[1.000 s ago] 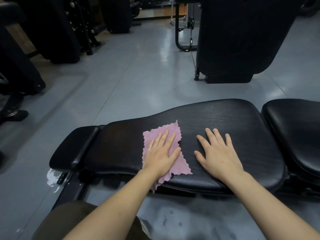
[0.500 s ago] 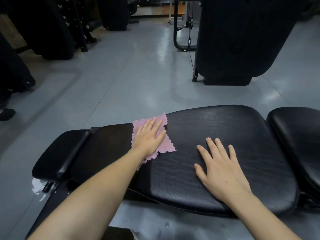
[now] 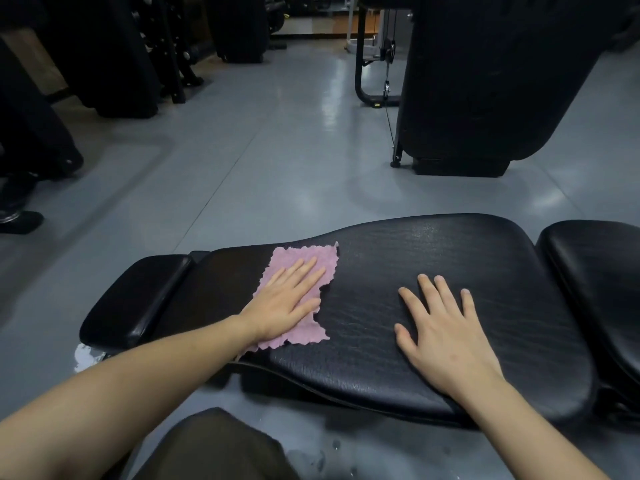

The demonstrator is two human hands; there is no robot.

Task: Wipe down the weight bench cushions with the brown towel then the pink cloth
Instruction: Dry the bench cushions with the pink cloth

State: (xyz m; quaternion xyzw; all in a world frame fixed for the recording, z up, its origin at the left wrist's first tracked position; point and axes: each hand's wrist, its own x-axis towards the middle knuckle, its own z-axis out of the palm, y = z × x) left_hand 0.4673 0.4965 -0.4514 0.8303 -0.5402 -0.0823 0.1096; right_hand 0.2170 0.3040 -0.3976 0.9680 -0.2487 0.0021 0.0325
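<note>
So going left to right across the frame: at the left end, the small black end pad [image 3: 135,299] sat untouched, with a wet-looking patch on the floor [image 3: 242,161] just below it. Next to it, the left hand [image 3: 287,299] was pressing flat on the pink cloth [image 3: 298,268], fingers straight and together, nothing curled or pinched. The cloth was spread on the left part of the long middle cushion [image 3: 433,258], reaching its far edge.

What changed: a second earlier that cloth was further toward the near edge and closer to the middle of the cushion, almost next to the other hand. Half a second earlier it had slid up and leftward to the far edge. By this moment it had come back down and to the right a bit, lying a little flatter. So it read as back-and-forth strokes over the narrow left section.

The right hand [image 3: 446,337] lay on the bare cushion, right of center, fingers spread flat, holding nothing. It hadn't really shifted, so I'd guess it was just bracing.

At the far right edge of the frame, the seat cushion [image 3: 595,271] had nothing on it.

Since the pink cloth was the one in use and no brown towel was visible anywhere, my read was that the towel pass was done and this was the second pass, with the right side probably left to do.
</note>
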